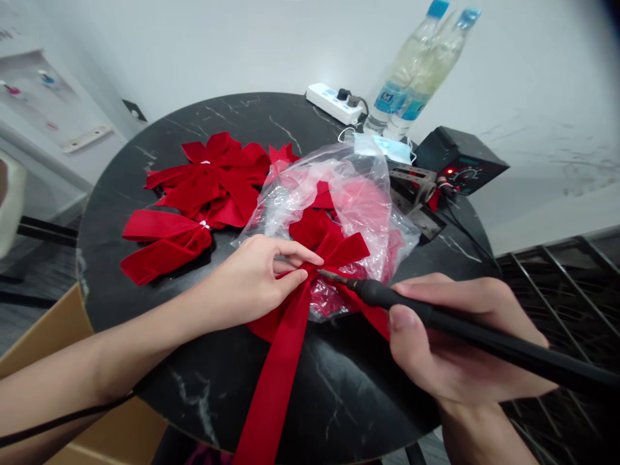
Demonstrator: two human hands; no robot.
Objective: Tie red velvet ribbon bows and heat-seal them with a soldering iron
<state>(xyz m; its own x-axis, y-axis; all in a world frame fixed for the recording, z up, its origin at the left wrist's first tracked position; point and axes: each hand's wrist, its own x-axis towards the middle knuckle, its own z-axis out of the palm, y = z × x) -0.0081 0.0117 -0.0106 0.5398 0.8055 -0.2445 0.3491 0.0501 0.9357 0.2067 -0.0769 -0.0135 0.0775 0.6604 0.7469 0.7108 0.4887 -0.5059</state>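
Observation:
My left hand (271, 274) pinches the centre of a red velvet bow (285, 361) between thumb and fingers. One long tail of that bow hangs over the table's near edge. In my right hand (465, 336) is a black soldering iron (387, 297), gripped like a pen. Its metal tip points left and meets the bow's centre, right beside my left fingertips; whether it presses in, I cannot tell. Under and behind the bow spreads a clear plastic bag (368, 187) with more red bows in it.
Several red bows (213, 174) lie on the round black table (203, 400) at left. A soldering station (460, 161) with a red light stands right, near an iron stand (416, 187). Behind are a face mask (382, 147), two bottles (407, 84) and a power strip (334, 103). A cardboard box (111, 433) sits below.

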